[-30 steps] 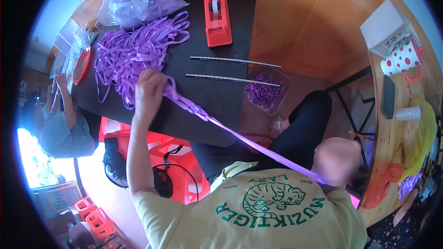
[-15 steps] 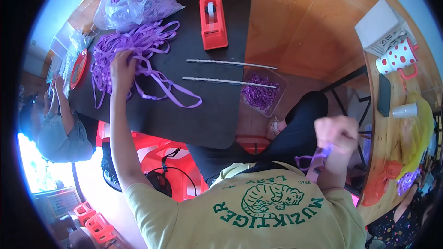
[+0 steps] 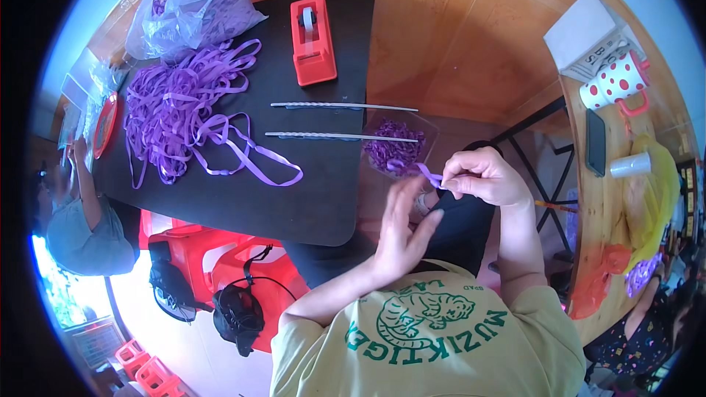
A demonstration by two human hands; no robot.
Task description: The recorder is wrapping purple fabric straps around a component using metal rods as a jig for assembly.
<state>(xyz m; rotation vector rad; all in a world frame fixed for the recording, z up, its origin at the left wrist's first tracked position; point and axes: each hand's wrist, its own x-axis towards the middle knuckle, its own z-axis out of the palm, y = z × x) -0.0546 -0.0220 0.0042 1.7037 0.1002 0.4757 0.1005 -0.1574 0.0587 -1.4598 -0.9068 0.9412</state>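
Between thumb and fingers my right hand (image 3: pixel 487 176) pinches a short purple ribbon (image 3: pixel 430 174) over my leg, to the right of the black table (image 3: pixel 309 206). Close to it, my left hand (image 3: pixel 404 231) is raised with fingers apart and thumb spread, holding nothing. A big tangled pile of purple ribbon (image 3: pixel 173 106) covers the table's left part, with a loose loop trailing right. Two thin twisted metal rods (image 3: pixel 323 106) reach past the table's right edge. Below their ends, a clear bin (image 3: pixel 434 140) contains purple ribbon pieces.
A red tape dispenser (image 3: pixel 315 51) and a plastic bag of ribbon (image 3: pixel 195 15) are at the table's back. On the right, a wooden table (image 3: pixel 599 242) bears a polka-dot cup (image 3: pixel 616 82), a phone (image 3: pixel 596 143) and a white box (image 3: pixel 588 33). Another person (image 3: pixel 92 235) sits at the left.
My left hand has left the ribbon pile and come right, beside my right hand. My right hand has moved forward and left with the purple ribbon. The view has shifted slightly.
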